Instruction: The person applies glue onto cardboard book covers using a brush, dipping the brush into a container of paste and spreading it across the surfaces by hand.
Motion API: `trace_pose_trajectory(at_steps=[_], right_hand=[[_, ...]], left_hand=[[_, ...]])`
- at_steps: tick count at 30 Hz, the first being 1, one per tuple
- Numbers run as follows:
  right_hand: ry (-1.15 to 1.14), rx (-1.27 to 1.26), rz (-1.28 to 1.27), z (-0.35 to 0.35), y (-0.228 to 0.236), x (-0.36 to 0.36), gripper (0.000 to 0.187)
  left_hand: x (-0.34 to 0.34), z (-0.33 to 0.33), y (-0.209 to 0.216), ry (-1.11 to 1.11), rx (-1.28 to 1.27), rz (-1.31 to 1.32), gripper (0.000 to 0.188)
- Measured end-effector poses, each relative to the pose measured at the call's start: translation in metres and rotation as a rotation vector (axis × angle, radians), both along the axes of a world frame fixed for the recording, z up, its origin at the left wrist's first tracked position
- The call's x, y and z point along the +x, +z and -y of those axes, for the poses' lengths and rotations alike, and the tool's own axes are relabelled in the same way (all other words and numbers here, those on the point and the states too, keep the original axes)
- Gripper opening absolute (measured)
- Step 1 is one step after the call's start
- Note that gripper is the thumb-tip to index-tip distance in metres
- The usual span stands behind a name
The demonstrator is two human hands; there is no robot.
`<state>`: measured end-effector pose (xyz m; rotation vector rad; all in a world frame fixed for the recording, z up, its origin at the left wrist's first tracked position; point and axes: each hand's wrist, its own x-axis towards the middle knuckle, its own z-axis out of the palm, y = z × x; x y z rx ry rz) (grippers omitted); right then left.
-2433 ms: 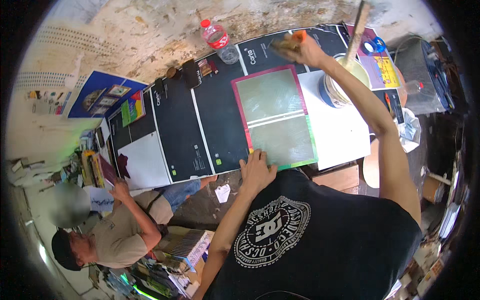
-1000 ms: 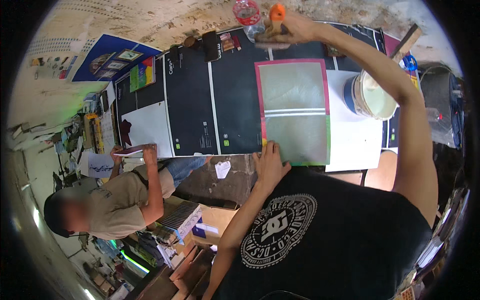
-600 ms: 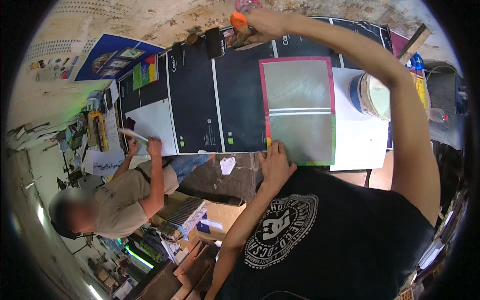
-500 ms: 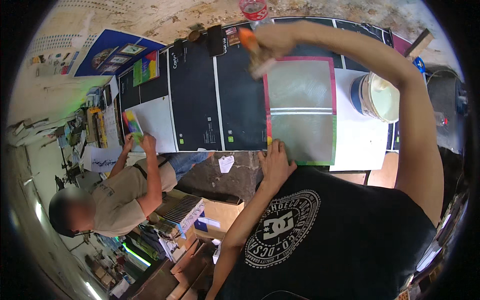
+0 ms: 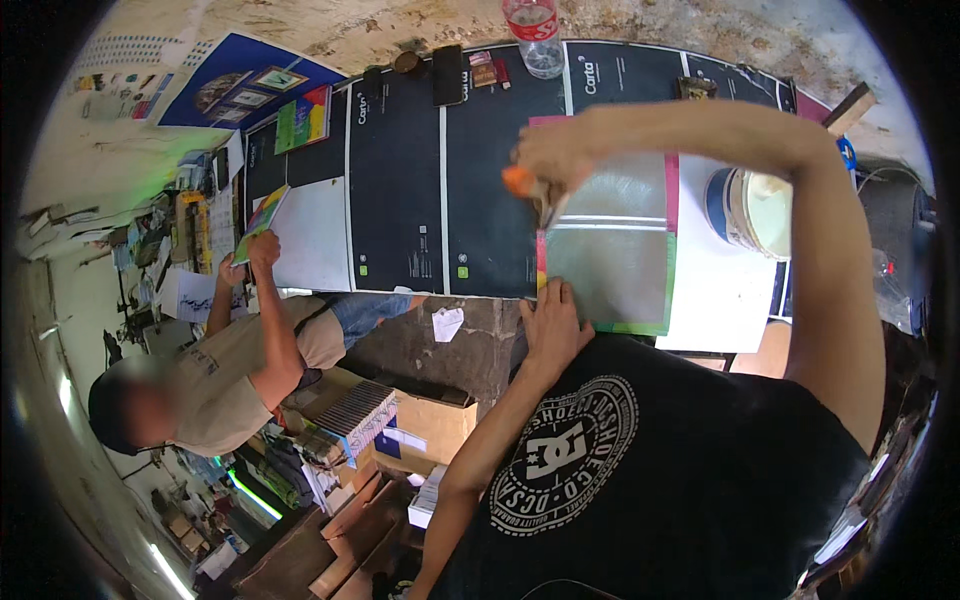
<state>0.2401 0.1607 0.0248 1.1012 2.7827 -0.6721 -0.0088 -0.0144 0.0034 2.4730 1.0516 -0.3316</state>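
Before me lies a flat cover piece (image 5: pixel 610 265): two grey boards parted by a white strip, edged in pink and green, with a wet sheen. My right hand (image 5: pixel 553 150) grips a paste brush (image 5: pixel 545 200) with an orange handle, its bristles low over the left edge of the piece. With fingers spread, my left hand (image 5: pixel 555 320) presses on the near left corner. To the right, a white and blue bucket (image 5: pixel 718 205) of whitish paste stands tilted in view, partly behind my right forearm. A white sheet (image 5: pixel 715 300) lies under it.
Black boards with white lines cover the table (image 5: pixel 395 200). Along the far edge are a clear bottle (image 5: pixel 541 45), a dark phone (image 5: pixel 448 75) and small packets (image 5: pixel 483 68). At left another person (image 5: pixel 235 360) holds a colourful booklet (image 5: pixel 262 220). Boxes (image 5: pixel 430 425) stand below.
My right hand has brought the brush nearer to me, from the far left corner to mid left edge. My left hand stays put. The other person has raised the booklet and tilted it.
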Motion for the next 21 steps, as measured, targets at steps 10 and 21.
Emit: trace_pose_trajectory(at_steps=[10,21], right_hand=[[-0.371,0.874,-0.634,-0.073,0.178,0.008,0.034],[-1.293,0.747,-0.626,0.125,0.067,-0.014,0.043]], left_hand=[[0.006,-0.025,0.014,0.010,-0.111,0.038,0.057],[0.025,-0.135,-0.095,0.598,-0.461,0.503,0.047]])
